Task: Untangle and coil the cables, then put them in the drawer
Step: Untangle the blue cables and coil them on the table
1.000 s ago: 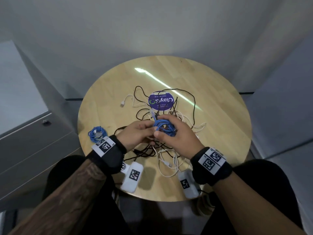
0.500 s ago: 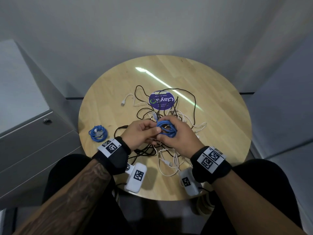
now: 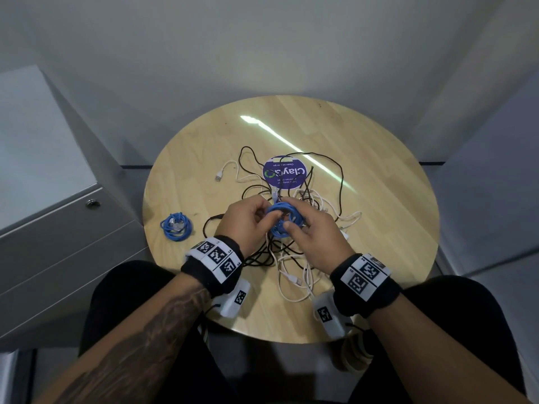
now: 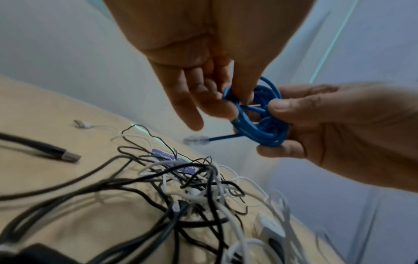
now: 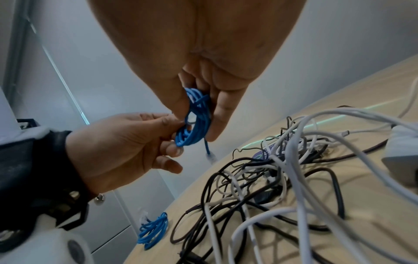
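Observation:
Above the round wooden table (image 3: 379, 170) both hands hold one coiled blue cable (image 3: 284, 220) (image 4: 260, 116) (image 5: 194, 121). My right hand (image 3: 309, 237) (image 4: 328, 125) grips the coil between thumb and fingers. My left hand (image 3: 248, 220) (image 5: 126, 142) pinches the coil's left side with thumb and fingertips. A clear plug (image 4: 195, 140) on a short blue tail sticks out of the coil. Under the hands lies a tangle of black and white cables (image 3: 291, 258) (image 4: 181, 187) (image 5: 282, 169). A second coiled blue cable (image 3: 176, 225) (image 5: 153, 228) lies at the table's left edge.
A grey drawer cabinet (image 3: 58, 243) with a round lock (image 3: 93, 203) stands left of the table, its drawers closed. A purple round sticker (image 3: 284, 173) sits under the cables. A white USB plug (image 3: 218, 177) and a black USB plug (image 4: 70, 157) lie on the table.
The hands have lifted the blue coil slightly and turned it. The left fingers have shifted their pinch on its left side. The view has tilted a little.

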`<state>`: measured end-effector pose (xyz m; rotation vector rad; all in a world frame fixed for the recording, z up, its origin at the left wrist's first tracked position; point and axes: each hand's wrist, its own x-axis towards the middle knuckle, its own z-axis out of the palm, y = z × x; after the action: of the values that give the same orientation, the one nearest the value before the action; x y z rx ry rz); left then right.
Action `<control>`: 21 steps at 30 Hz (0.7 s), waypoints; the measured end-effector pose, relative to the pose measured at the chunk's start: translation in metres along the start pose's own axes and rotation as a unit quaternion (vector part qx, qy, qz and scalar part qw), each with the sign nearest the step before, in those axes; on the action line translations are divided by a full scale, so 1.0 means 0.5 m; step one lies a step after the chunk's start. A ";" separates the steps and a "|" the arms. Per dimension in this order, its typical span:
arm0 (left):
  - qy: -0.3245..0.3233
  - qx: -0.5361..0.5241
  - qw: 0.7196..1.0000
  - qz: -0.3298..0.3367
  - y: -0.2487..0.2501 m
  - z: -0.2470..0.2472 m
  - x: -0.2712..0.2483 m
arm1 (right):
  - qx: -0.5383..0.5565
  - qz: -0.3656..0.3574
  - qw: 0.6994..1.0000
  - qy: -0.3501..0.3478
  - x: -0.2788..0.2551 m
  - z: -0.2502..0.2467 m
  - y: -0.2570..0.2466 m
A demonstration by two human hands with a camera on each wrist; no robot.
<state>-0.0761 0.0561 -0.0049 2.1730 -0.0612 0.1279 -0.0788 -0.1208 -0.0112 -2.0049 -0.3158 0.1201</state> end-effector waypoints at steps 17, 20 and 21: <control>-0.127 -0.260 0.949 -0.122 0.000 -0.024 -0.008 | 0.193 0.052 0.980 0.021 0.001 -0.018 -0.022; -0.119 -0.204 0.966 -0.109 -0.004 -0.019 -0.008 | 0.184 0.046 0.982 0.026 0.000 -0.016 -0.020; -0.110 -0.190 0.970 -0.103 -0.006 -0.018 -0.008 | 0.179 0.041 0.983 0.024 -0.001 -0.014 -0.018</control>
<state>-0.0805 0.0652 -0.0029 1.7889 0.0130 -0.2277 -0.0794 -0.1230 0.0000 -1.6606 -0.1668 0.1666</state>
